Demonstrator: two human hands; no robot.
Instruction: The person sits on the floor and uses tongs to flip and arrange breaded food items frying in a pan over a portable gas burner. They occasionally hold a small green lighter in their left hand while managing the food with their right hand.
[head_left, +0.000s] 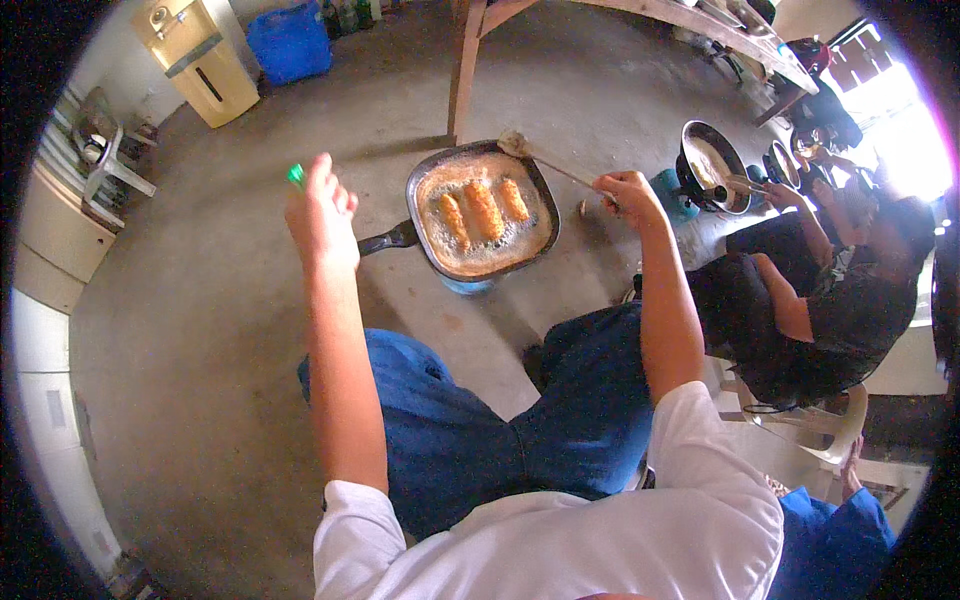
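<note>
A square dark frying pan stands on a partly hidden blue burner. Three browned, breaded rolls lie side by side in its bubbling oil. My right hand grips the handle of a long metal utensil; the utensil's broad, food-coated head rests at the pan's far rim. Left of the pan, my left hand is raised above the black pan handle, apart from it. A small green object shows at its fingers; how it is held cannot be made out.
On the right, people in dark clothes sit close by, one hand holding tongs over a round pan. A wooden table leg rises beyond my pan. A blue bin and a plastic chair stand at the left.
</note>
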